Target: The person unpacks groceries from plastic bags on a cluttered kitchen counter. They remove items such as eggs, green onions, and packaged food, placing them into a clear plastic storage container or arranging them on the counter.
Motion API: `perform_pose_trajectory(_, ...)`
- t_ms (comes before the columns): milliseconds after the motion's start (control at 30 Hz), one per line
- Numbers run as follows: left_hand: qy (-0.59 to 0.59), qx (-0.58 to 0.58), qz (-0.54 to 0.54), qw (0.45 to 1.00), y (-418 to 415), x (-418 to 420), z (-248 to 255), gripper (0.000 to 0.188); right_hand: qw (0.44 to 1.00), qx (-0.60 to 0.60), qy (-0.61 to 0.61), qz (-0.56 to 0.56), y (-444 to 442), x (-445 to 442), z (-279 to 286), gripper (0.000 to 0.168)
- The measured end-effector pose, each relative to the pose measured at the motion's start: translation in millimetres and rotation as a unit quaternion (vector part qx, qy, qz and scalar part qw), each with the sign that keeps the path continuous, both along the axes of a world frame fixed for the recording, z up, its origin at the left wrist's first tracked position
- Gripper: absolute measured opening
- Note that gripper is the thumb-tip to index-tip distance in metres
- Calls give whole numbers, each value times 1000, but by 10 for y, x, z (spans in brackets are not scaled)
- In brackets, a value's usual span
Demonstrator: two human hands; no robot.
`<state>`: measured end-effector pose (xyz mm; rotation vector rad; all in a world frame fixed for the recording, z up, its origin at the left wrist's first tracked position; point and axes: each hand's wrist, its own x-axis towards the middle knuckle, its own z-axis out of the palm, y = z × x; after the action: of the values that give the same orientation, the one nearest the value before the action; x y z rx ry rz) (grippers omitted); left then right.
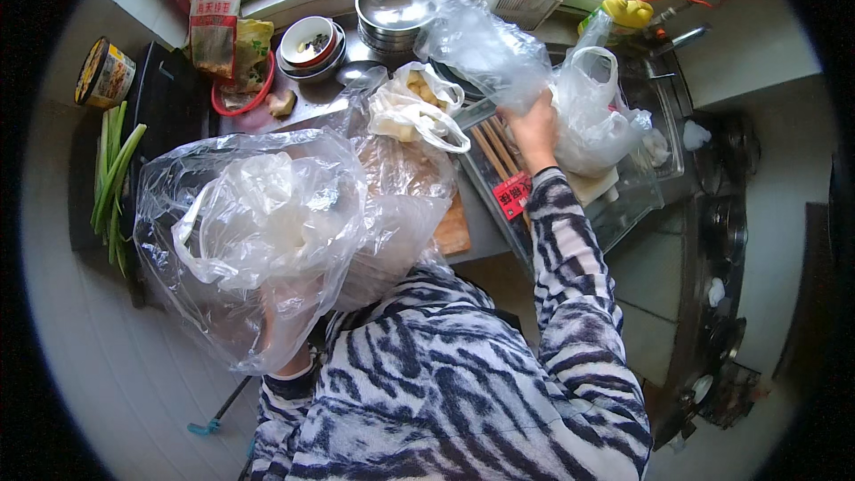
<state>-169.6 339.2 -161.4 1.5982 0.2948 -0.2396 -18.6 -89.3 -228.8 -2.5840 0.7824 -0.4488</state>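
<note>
My right hand grips the lower end of a crumpled clear plastic bag, which extends up and away from it. Below that hand lies a bundle of wooden chopsticks with a red label, in a clear drawer-like container. My left hand shows through a large clear plastic bag. Its fingers are hidden behind a bunched white plastic bag within the clear one. Between my hands sits an open white bag holding pale yellow pieces. A wooden cutting board is partly covered by plastic.
Stacked bowls, steel basins and a red-rimmed basket line the back. A white chopstick holder stands by the window. At right, a white handled bag sits near the sink tap. Green stalks lie left.
</note>
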Motion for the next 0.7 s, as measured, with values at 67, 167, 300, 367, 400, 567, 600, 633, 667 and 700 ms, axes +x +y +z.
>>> perform_pose_trajectory(67,1,-7,-1,1000,-28,-19,-11,63,999,1,42,3,-117,31,-40,58)
perform_pose_trajectory(167,2,-10,-5,1000,-45,-36,-8,60,988,142,-55,12,-331,50,-226,45)
perform_pose_trajectory(300,8,-7,-5,1000,-41,-34,-26,56,848,467,-249,-36,-334,-50,-250,33)
perform_pose_trajectory(367,7,-1,4,1000,-37,-56,-13,55,747,607,-268,-37,-256,-116,19,27)
perform_pose_trajectory(400,7,-3,2,1000,-34,-46,-25,54,674,684,-272,-58,-303,-152,141,24)
perform_pose_trajectory(567,-4,-6,-20,1000,-128,133,-43,50,443,860,-252,11,-307,-532,901,31)
perform_pose_trajectory(600,-11,-8,-23,1000,-151,172,-30,49,432,868,-244,24,-235,-608,1089,33)
perform_pose_trajectory(633,-19,-8,-27,999,-192,243,-12,48,427,868,-251,26,-173,-669,1251,34)
perform_pose_trajectory(667,-24,-14,-51,998,-278,383,-18,47,431,861,-270,20,-133,-807,1437,36)
perform_pose_trajectory(700,-37,-15,-61,997,-340,472,4,46,430,859,-277,22,-82,-889,1571,38)
